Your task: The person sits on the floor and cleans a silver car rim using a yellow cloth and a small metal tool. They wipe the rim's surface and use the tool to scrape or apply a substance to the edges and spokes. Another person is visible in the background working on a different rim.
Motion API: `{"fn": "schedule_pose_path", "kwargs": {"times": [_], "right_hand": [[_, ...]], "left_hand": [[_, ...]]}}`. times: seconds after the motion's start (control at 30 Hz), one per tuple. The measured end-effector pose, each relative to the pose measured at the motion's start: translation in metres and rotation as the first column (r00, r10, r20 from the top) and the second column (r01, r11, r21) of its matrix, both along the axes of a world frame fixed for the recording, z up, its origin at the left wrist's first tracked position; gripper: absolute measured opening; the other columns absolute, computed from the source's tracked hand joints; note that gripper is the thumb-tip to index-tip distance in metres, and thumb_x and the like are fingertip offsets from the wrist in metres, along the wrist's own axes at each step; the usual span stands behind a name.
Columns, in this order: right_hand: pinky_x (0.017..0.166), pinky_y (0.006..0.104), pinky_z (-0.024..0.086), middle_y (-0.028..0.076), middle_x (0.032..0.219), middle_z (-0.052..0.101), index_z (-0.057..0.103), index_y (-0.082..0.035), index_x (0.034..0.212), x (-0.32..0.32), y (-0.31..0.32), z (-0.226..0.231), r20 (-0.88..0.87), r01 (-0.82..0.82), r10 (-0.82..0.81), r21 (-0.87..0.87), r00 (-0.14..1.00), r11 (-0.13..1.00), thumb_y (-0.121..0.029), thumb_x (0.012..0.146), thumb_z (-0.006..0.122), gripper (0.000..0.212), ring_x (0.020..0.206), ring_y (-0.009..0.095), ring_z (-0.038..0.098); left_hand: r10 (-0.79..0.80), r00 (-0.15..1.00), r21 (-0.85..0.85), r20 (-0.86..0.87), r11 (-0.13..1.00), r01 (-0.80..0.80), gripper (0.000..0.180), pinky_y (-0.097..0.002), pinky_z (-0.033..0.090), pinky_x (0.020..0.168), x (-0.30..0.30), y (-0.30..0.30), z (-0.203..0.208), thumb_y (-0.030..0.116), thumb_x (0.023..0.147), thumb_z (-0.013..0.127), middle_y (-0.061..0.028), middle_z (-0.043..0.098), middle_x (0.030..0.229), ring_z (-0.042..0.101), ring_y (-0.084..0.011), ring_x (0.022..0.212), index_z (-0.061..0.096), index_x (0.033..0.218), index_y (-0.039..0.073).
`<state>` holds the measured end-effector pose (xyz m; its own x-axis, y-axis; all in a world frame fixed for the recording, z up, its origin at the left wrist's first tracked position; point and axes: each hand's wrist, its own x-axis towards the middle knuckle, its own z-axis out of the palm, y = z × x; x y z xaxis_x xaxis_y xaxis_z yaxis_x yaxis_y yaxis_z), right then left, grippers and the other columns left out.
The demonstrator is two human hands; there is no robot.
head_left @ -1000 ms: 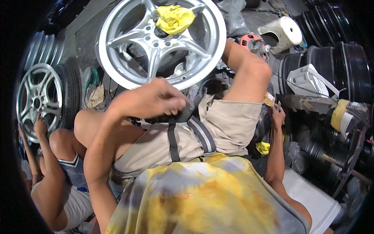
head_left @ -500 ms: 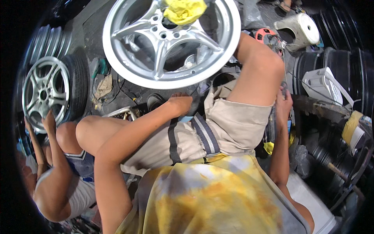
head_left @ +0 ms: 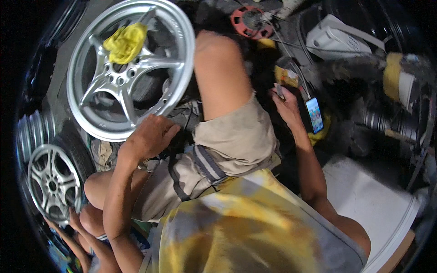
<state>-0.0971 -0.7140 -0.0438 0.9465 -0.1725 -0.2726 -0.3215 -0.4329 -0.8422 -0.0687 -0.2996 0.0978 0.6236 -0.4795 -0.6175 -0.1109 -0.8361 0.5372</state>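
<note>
A silver five-spoke alloy wheel (head_left: 157, 62) stands tilted in front of my knees, at the upper left. A crumpled yellow cloth (head_left: 125, 43) lies on its spokes near the hub. My left hand (head_left: 152, 136) is at the wheel's near lower edge, back of the hand up and thumb out to the side; its fingers are bent under and hidden, so I cannot tell whether they grip the rim. To the right of my right knee, my right hand (head_left: 287, 107) pinches a small grey piece (head_left: 279, 92). Beside that hand lies a lit phone (head_left: 314, 116).
At lower left, a co-worker's hands (head_left: 73, 220) are by another silver wheel (head_left: 52, 185) next to a black tyre (head_left: 75, 154). A red reel (head_left: 250, 22), a cable and a white plastic housing (head_left: 339, 38) sit at upper right. A white panel (head_left: 364, 200) is at my right elbow.
The view has turned right, so the wheel sits further left in the picture. My left hand has moved up to the wheel's edge. My right hand still holds the grey piece; the phone now shows fully.
</note>
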Motion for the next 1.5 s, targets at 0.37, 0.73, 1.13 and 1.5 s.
{"fn": "schedule_pose_path", "kwargs": {"times": [0.37,0.73,1.13,1.5], "right_hand": [[0.096,0.0515,0.053,0.026,0.117,0.07,0.065,-0.009,0.131,-0.123,-0.036,-0.098,-0.367,-0.452,0.319,-0.372,0.874,0.811,-0.031,0.087,0.075,0.051,0.107,0.044,0.068],[0.096,0.0506,0.055,0.025,0.117,0.071,0.074,-0.005,0.116,-0.149,-0.06,-0.111,-0.641,-0.618,0.366,-0.22,0.675,0.755,-0.042,0.083,0.076,0.05,0.113,0.043,0.067],[0.098,0.0411,0.052,0.014,0.125,0.071,0.066,-0.002,0.131,-0.135,-0.096,-0.081,-0.63,-0.724,0.558,-0.01,0.54,0.689,-0.032,0.082,0.08,0.059,0.112,0.029,0.068],[0.099,0.0405,0.051,0.012,0.115,0.071,0.062,0.002,0.127,-0.05,-0.072,0.177,-0.46,-0.109,0.047,-0.109,0.887,0.988,-0.021,0.071,0.087,0.065,0.105,0.026,0.067]], "left_hand": [[-0.247,0.918,-0.054,-0.31,0.969,0.243,0.032,-0.0506,0.051,0.1,-0.064,-0.033,-0.084,0.009,0.089,0.064,-0.0291,0.068,0.118,0.062,-0.0439,0.117,0.066,0.118,-0.005],[-0.274,0.909,-0.066,-0.313,0.961,0.267,0.056,-0.047,0.048,0.107,-0.068,0.003,-0.119,0.007,0.087,0.063,-0.0238,0.064,0.133,0.059,-0.0418,0.127,0.059,0.143,0.008],[-0.214,0.936,-0.085,-0.28,0.977,0.198,0.039,-0.0505,0.052,0.099,-0.084,0.013,-0.052,0.018,0.09,0.061,-0.0246,0.071,0.113,0.066,-0.0423,0.113,0.065,0.126,0.002],[0.239,0.951,-0.616,0.198,0.785,-0.069,0.051,-0.0501,0.054,0.1,-0.075,-0.049,0.002,0.022,0.098,0.065,-0.0264,0.058,0.132,0.062,-0.0472,0.116,0.051,0.144,0.004]]}}
